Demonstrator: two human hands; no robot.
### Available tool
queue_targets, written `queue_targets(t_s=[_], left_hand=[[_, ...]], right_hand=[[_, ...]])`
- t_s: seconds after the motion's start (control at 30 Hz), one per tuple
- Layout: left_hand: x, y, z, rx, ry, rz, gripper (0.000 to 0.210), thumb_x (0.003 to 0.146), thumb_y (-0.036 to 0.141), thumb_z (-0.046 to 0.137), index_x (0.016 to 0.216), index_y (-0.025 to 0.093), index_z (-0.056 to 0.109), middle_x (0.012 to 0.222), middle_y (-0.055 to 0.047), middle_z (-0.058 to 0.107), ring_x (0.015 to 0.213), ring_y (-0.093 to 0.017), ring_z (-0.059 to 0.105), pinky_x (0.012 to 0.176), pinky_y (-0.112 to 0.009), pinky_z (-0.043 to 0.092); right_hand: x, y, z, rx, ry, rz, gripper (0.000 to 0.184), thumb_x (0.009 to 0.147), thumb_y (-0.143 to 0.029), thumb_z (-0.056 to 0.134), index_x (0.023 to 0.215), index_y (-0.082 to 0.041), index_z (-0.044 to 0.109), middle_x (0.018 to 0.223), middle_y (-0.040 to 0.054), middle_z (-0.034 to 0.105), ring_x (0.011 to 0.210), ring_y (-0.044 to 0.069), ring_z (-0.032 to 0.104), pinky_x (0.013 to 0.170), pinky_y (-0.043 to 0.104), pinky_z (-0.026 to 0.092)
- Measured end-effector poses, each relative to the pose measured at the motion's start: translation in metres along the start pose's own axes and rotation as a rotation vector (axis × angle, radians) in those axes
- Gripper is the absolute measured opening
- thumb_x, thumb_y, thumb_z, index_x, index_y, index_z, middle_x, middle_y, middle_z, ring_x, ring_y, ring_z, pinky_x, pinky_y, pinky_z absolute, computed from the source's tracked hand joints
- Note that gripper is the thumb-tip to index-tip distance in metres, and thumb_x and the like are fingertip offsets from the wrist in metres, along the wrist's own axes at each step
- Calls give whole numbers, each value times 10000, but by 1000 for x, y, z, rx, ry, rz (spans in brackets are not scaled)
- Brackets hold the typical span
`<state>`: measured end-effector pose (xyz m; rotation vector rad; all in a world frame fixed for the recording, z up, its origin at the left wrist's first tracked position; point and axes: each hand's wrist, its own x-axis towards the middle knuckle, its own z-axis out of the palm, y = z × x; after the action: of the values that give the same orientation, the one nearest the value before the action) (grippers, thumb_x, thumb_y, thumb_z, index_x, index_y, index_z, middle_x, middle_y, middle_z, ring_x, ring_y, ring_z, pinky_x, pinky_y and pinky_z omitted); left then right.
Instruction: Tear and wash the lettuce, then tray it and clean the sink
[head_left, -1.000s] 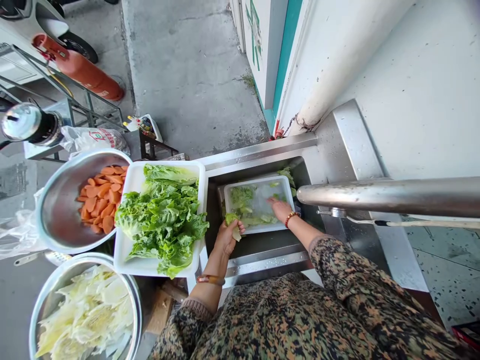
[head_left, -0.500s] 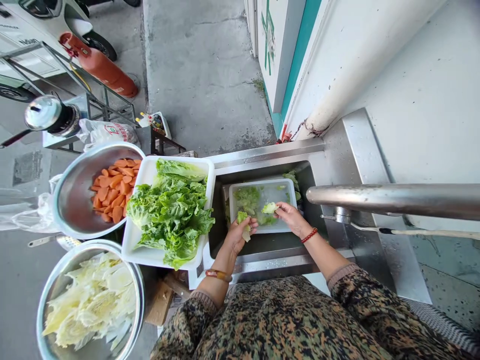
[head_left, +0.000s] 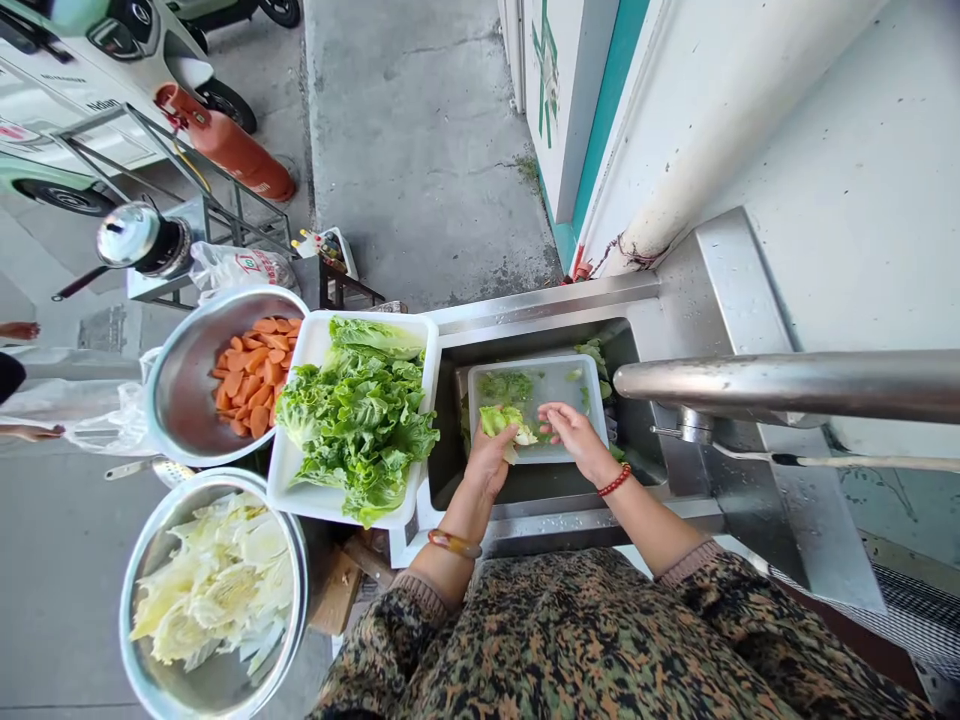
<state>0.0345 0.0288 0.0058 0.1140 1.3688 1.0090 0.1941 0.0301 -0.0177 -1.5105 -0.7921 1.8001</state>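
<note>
Pale green lettuce leaves (head_left: 504,422) are gripped in my left hand (head_left: 489,462), over the near left part of a white tub (head_left: 474,385) of water. My right hand (head_left: 576,440) hovers just right of the leaves, fingers curled but apart and seemingly with nothing in them. Bits of green leaf float in the tub, which sits inside a steel sink (head_left: 540,500). More leaves (head_left: 594,355) lie in the sink beyond the tub's right end.
Left of the sink, a white tray (head_left: 431,350) is heaped with lettuce (head_left: 360,410). Beside it stand a steel bowl (head_left: 180,370) of sliced carrots and another (head_left: 135,600) of cabbage. A thick metal pipe (head_left: 787,385) juts in from the right. Another person's hand (head_left: 37,432) shows at far left.
The leaf piece from my right hand is now with the leaves in my left hand. My right hand's fingers have come apart. Another person's hands have appeared at the left edge.
</note>
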Motion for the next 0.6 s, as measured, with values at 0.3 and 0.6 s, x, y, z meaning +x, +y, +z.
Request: queue_targets(t_s=[0.3, 0.6], left_hand=[[-2, -3, 3, 111, -11, 161, 629, 566, 135, 840, 1147, 212, 612, 908, -19, 711, 818, -154, 666, 783, -273, 487], [7, 1, -15, -9, 4, -37, 369, 542, 138, 859, 856, 161, 666, 787, -30, 735, 724, -141, 673, 717, -259, 521]], right_hand=[[-12, 15, 28, -45, -216, 169, 315, 845, -460, 603, 698, -191, 533, 631, -7, 633, 504, 91, 519, 467, 202, 353], [-22, -8, 28, -358, -237, -355, 218, 897, -313, 514, 722, -204, 586, 686, -22, 589, 669, 130, 533, 692, 256, 421]])
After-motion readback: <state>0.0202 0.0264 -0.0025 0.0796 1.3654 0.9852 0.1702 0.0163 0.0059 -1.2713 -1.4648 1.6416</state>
